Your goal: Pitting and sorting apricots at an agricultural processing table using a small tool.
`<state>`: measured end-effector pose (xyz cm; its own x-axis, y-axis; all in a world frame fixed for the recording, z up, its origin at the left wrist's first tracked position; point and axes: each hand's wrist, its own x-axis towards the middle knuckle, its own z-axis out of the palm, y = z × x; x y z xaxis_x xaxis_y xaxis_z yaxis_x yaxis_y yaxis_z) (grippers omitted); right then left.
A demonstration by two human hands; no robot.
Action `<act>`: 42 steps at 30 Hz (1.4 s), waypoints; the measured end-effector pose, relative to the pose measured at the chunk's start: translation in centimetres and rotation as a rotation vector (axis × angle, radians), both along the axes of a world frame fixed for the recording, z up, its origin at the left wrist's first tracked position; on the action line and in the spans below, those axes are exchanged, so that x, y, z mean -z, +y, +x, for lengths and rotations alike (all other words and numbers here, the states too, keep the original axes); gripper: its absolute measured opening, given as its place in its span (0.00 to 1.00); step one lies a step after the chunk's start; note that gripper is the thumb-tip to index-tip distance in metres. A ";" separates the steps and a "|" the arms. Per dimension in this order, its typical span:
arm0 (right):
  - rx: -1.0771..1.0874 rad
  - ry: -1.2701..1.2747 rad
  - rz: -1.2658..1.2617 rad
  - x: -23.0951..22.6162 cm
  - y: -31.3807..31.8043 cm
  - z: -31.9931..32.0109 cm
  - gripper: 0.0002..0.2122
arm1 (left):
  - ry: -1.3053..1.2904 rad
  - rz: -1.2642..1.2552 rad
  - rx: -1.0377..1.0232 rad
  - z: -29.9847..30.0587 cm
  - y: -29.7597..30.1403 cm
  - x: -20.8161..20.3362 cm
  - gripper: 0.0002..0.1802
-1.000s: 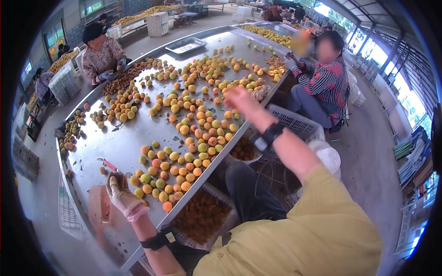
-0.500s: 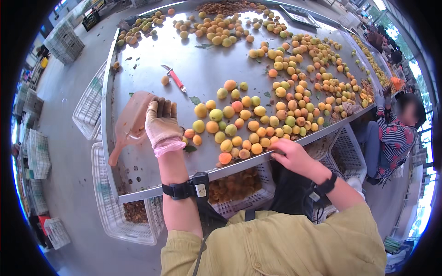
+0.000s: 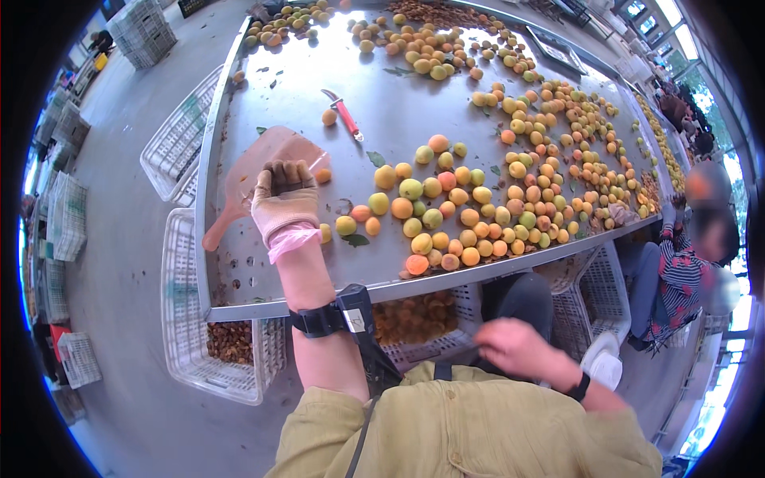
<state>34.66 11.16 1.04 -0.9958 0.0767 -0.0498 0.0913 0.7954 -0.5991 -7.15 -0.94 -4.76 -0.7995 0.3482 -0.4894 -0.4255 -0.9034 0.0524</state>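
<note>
My gloved left hand [image 3: 283, 209] clenched the pink scoop [image 3: 267, 171], its blade flat on the counter [image 3: 398, 119] just left of the apricots [image 3: 434, 215], angled to gather them. My right hand [image 3: 518, 349] hung loose, empty, below the counter's edge.

The sorting table [image 3: 263, 95] is sheet metal, dull grey and smooth, with a soft sheen under the light. The scoop [image 3: 255, 171] looks like translucent pink plastic, scuffed and matt. The left hand [image 3: 284, 209] wears a pale, worn cloth glove over a thin, glossy pink one at the wrist. The apricots [image 3: 430, 215] have matt, velvety skins. The small knife [image 3: 345, 114] has a glossy red plastic handle and a metal blade. The crates [image 3: 187, 334] are white plastic lattice. The jacket [image 3: 470, 430] is matt olive cloth.
</note>
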 end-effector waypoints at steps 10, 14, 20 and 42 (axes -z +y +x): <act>0.284 0.202 0.118 5.4 12.9 -39.0 0.18 | -0.081 0.055 -0.146 -1.2 -1.9 -1.4 0.09; 0.391 -0.064 0.233 9.4 12.5 -46.9 0.21 | -0.068 0.061 -0.124 -1.3 -1.6 -1.6 0.12; 0.337 -0.370 -0.031 9.8 13.4 -45.7 0.17 | -0.090 0.022 -0.107 -1.0 -1.4 -2.0 0.12; 1.023 0.730 -0.915 -8.1 9.1 8.7 0.09 | 1.170 -1.974 0.791 5.0 10.7 3.4 0.29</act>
<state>43.33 20.22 9.17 -0.3688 0.9295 -0.0026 -0.1701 -0.0702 -0.9829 -2.16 9.79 -8.13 -0.8719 0.4739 -0.1230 0.2969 0.7115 0.6369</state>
